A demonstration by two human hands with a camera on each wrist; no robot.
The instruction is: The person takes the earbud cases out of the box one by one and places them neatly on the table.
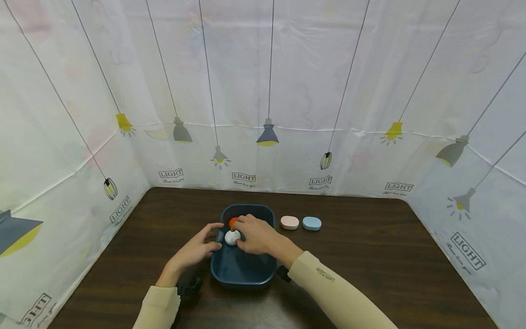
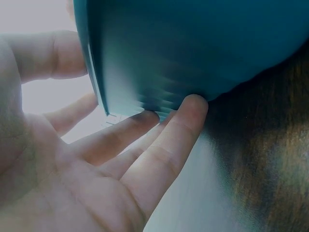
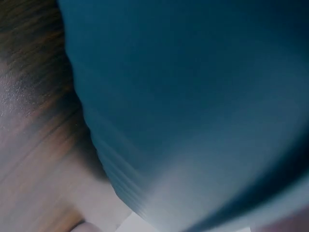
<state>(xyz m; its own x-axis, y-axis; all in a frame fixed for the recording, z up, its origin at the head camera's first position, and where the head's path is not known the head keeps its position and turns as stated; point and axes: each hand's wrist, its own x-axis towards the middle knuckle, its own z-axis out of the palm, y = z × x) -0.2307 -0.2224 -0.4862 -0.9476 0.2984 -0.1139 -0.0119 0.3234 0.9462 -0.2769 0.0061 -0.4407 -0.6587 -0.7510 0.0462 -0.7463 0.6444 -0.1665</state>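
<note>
A dark blue plastic tub (image 1: 242, 267) stands on the table in the head view. Inside it, at the left, are a white ball (image 1: 231, 237) and, just behind, an orange-red ball (image 1: 233, 222) partly covered by fingers. My right hand (image 1: 259, 234) reaches in from the right, its index finger and thumb pinching the white ball. At the tub's left side is my left hand (image 1: 197, 249), thumb and forefinger at the rim. The left wrist view shows its other fingers (image 2: 166, 154) stretched against the outer wall. The right wrist view shows mostly the tub's blurred outer wall (image 3: 159, 96).
Right of the tub lie a pink rounded oval piece (image 1: 289, 222) and a light blue one (image 1: 312, 223), side by side on the dark wooden table (image 1: 370, 256). A white sheet (image 1: 296, 82) printed with hanging lamps encloses the table's back and sides.
</note>
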